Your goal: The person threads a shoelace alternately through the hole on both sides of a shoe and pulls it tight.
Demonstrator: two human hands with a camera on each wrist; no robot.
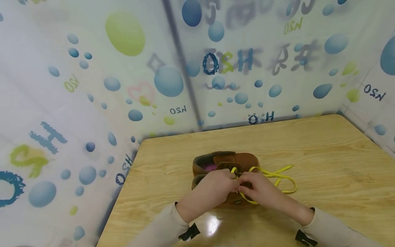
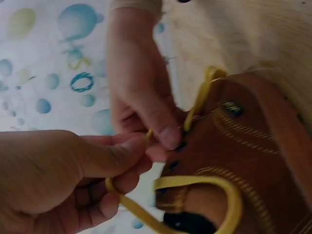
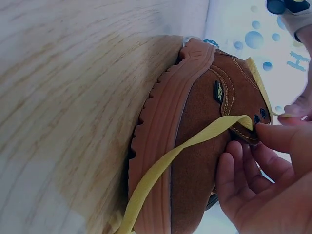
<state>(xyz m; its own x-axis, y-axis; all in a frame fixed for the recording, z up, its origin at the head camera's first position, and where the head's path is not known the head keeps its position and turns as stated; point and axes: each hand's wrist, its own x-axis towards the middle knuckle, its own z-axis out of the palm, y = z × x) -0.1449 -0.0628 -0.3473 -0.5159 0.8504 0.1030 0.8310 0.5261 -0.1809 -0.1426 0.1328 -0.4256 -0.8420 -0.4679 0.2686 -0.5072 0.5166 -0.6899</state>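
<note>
Two brown lace-up shoes lie side by side on the wooden table, the nearer shoe (image 3: 204, 117) mostly covered by the hands in the head view. My left hand (image 1: 214, 187) pinches a yellow shoelace (image 2: 139, 209) between thumb and fingertips, just off the row of dark eyelets. Against that eyelet edge, my right hand (image 1: 260, 188) pinches the shoe's flap, thumb on top and fingers curled beneath. A flat length of lace comes out near the right thumb and crosses the sole in the right wrist view. The farther shoe (image 1: 248, 159) stands behind both hands.
Loose yellow lace loops (image 1: 288, 178) spread on the tabletop (image 1: 160, 171) to the right of the shoes. A printed curtain (image 1: 148, 85) with blue and green drops hangs behind and beside the table. Dark straps (image 1: 189, 232) show at the cream sleeves.
</note>
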